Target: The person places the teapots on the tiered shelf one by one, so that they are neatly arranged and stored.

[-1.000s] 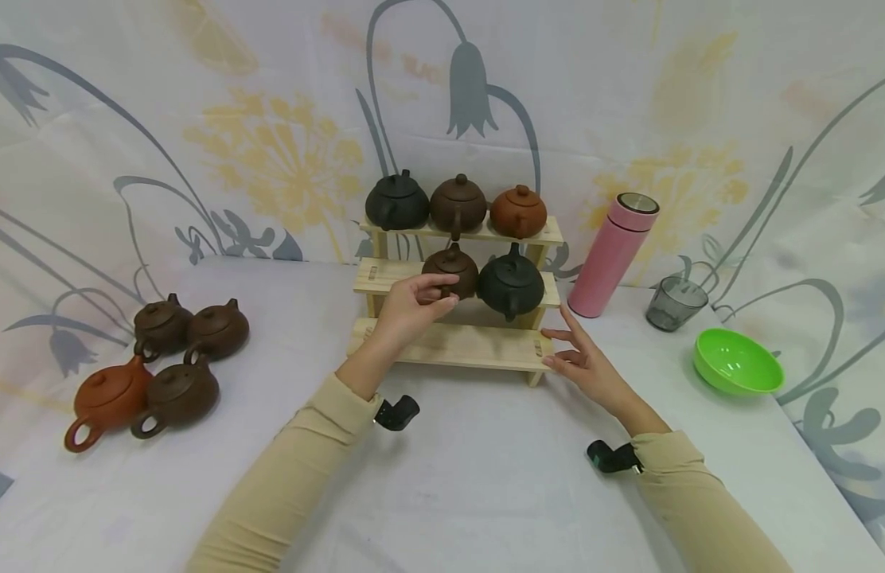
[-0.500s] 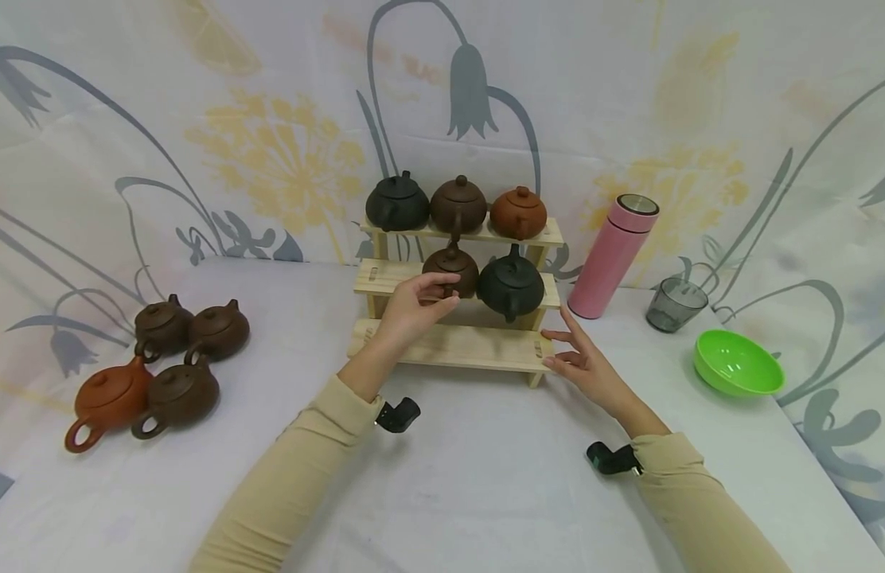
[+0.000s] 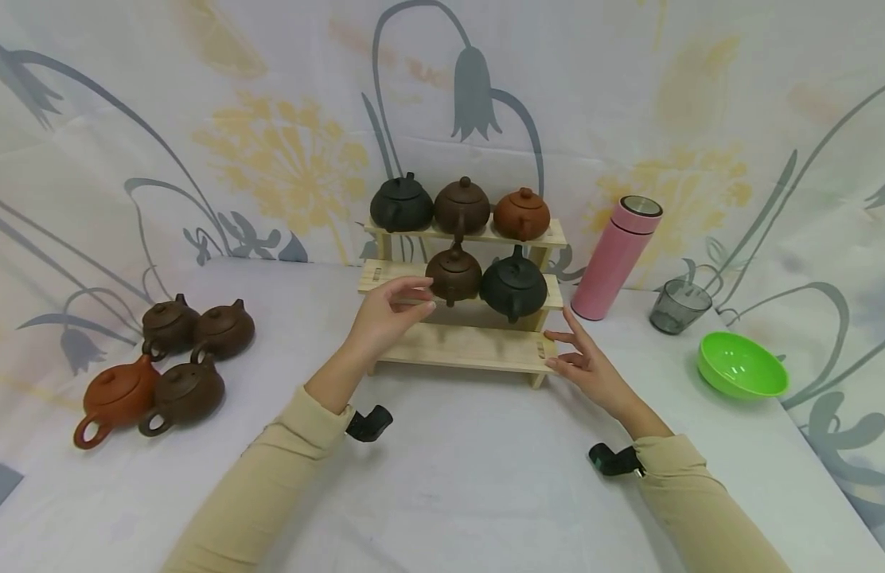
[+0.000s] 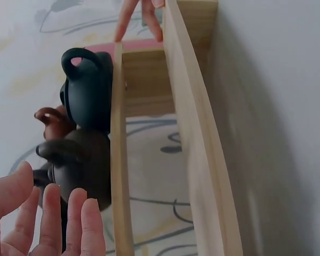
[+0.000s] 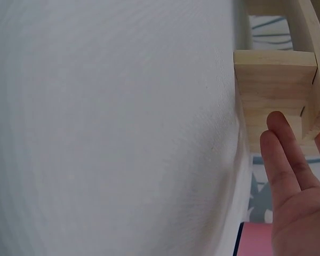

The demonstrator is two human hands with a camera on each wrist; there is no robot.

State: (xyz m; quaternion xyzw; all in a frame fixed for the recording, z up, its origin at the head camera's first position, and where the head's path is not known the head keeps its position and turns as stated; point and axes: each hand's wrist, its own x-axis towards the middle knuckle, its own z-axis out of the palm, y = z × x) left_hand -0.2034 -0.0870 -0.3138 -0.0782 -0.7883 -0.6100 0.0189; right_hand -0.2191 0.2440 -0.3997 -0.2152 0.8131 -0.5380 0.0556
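Note:
A three-tier wooden shelf rack (image 3: 478,347) stands at the back of the table. On its middle tier sit a brown teapot (image 3: 454,274) and a black teapot (image 3: 515,285). My left hand (image 3: 385,320) is just left of the brown teapot, fingers apart and nothing held; the left wrist view shows the fingers (image 4: 52,213) extended beside the pots. My right hand (image 3: 589,368) touches the rack's right end with fairly straight fingers. On the top tier stand a black teapot (image 3: 402,204), a brown one (image 3: 461,206) and a red-brown one (image 3: 521,216).
At the left, brown teapots (image 3: 182,394) and an orange-red teapot (image 3: 118,395) cluster on the white cloth (image 3: 478,485). Right of the rack are a pink thermos (image 3: 614,263), a grey clear cup (image 3: 679,307) and a green bowl (image 3: 742,366).
My left hand has let go of the brown teapot and drawn back to the left. The teapot stays on the middle tier. My right hand keeps its place at the rack's end.

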